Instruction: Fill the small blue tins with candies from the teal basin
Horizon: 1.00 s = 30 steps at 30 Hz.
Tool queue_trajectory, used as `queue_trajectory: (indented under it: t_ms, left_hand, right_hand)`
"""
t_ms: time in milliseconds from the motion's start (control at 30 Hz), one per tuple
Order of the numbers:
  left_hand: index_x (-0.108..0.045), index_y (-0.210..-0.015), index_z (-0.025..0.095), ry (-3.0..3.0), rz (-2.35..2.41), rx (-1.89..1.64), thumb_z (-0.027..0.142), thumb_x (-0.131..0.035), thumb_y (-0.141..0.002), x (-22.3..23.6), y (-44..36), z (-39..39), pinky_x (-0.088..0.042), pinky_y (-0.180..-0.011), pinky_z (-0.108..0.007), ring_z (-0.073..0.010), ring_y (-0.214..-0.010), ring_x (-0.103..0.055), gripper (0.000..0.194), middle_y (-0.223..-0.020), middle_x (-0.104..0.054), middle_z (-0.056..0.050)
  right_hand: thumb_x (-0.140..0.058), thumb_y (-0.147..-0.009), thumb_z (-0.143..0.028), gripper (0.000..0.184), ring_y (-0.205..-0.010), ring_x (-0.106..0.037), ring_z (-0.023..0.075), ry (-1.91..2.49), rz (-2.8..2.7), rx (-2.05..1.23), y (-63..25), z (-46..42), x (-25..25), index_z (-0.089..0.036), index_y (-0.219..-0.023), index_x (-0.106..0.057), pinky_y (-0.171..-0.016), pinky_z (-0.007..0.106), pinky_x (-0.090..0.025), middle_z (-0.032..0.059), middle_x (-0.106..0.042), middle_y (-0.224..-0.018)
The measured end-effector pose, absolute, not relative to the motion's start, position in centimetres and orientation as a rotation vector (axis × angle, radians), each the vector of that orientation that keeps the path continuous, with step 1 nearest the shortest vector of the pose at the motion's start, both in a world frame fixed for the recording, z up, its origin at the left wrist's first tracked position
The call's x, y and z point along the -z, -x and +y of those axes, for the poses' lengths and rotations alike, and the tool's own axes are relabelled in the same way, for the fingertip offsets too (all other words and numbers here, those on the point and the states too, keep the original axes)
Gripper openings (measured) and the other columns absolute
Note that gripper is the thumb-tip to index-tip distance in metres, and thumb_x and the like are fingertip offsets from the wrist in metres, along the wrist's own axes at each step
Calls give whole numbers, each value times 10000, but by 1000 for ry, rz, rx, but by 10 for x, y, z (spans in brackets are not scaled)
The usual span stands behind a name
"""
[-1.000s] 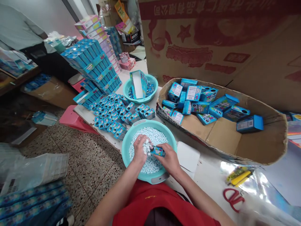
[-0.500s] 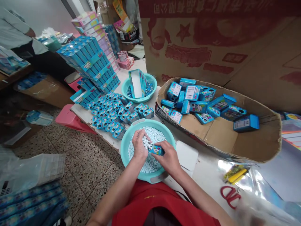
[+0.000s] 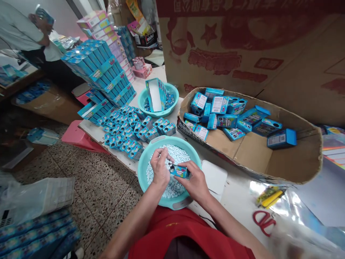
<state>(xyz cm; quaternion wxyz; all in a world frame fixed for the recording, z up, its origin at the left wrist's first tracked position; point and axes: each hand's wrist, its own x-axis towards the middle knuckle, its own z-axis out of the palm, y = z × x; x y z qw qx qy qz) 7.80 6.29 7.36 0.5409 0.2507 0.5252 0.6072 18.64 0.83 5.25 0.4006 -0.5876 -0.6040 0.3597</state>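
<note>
A turquoise basin (image 3: 143, 180) full of small pale candies (image 3: 179, 153) stands in front of me at the table's edge. Over it, my right hand (image 3: 194, 180) grips a small blue candy box (image 3: 180, 171) lying on its side, its round opening facing left. My left hand (image 3: 161, 167) is cupped at that opening, fingers curled, with a few white candies showing at the fingers and box mouth. Just beyond the basin, many small blue boxes (image 3: 126, 129) stand packed together, round holes upward.
A cut-down cardboard box (image 3: 250, 154) at right holds loose blue boxes. Behind the basin is a second turquoise bowl (image 3: 159, 114) with flat cartons. Stacked blue display boxes (image 3: 104, 72) rise at left. Red scissors (image 3: 264, 223) lie at right. Another person (image 3: 24, 32) stands far left.
The box has turned so its round opening shows more, and fewer white candies show in my left hand. The other person's hands have come up holding a blue item.
</note>
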Motion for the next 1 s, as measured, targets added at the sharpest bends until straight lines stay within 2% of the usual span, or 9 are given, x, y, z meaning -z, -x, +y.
queue_trajectory:
  t_ms: [200,300,500,700,833,900,933,967,1000]
  left_hand:
    - [-482,-637,181,-654,1252,-1414,424,-643,-755,-76,-80,61,-422,-555,-224,-87,-476,-494,315,-500,-490,51]
    - [-459,-622,184,-651,1229,-1451,432,-636,-765,-80,-81,60,-419,-526,-216,-84,-469,-487,337,-491,-465,55]
    - [-457,-632,175,-582,1237,-1405,489,-667,-727,-70,-83,63,-237,-356,-165,-32,-363,-314,390,-461,-375,83]
    - [-461,-694,180,-445,1151,-1339,508,-701,-686,-74,-73,63,-202,-346,-153,-24,-357,-285,406,-479,-341,96]
    - [-489,-704,197,-691,1327,-1305,563,-592,-756,-59,-47,64,-250,-367,-177,-58,-370,-328,384,-482,-381,72]
    - [-547,-716,212,-1113,1493,-1099,543,-580,-764,-37,-32,65,-391,-468,-217,-119,-503,-497,336,-564,-523,15]
    - [-592,-754,223,-1388,1539,-922,510,-611,-747,-24,-26,65,-465,-598,-262,-169,-675,-585,288,-689,-616,-25]
    - [-631,-824,235,-1639,1563,-748,476,-636,-732,-10,-23,66,-481,-756,-323,-223,-885,-604,258,-862,-669,-59]
    - [-650,-927,241,-1842,1574,-584,445,-640,-735,3,-22,67,-435,-901,-386,-268,-1080,-546,280,-1054,-659,-84]
  right_hand:
    - [-706,-691,-190,278,-885,-601,234,1496,-1528,-914,-186,9,-56,-236,-954,-627,-762,344,-461,35,-637,-898]
    - [-714,-687,-184,283,-874,-598,225,1468,-1507,-905,-187,9,-60,-240,-949,-622,-770,343,-461,30,-633,-897]
    - [-733,-652,-158,305,-878,-590,227,1487,-1434,-939,-187,10,-46,-227,-933,-636,-784,350,-459,26,-623,-879]
    - [-782,-637,-331,313,-828,-593,213,1368,-1212,-1156,-195,3,-39,-215,-897,-652,-774,347,-466,18,-617,-865]
    - [-812,-600,-408,391,-858,-599,223,1306,-1030,-1188,-228,-19,-50,-228,-911,-658,-752,335,-487,33,-621,-942]
    - [-810,-605,-417,395,-857,-598,223,1397,-965,-1069,-251,-33,-51,-232,-920,-660,-747,333,-490,37,-616,-947]
    - [-804,-613,-420,394,-843,-598,221,1471,-944,-993,-263,-39,-48,-231,-927,-660,-740,334,-491,38,-615,-935]
    - [-795,-622,-427,394,-824,-596,218,1552,-927,-911,-274,-45,-43,-228,-935,-659,-729,336,-491,39,-615,-919]
    - [-786,-629,-437,395,-812,-593,217,1628,-922,-828,-284,-50,-36,-223,-936,-659,-722,340,-491,41,-613,-909]
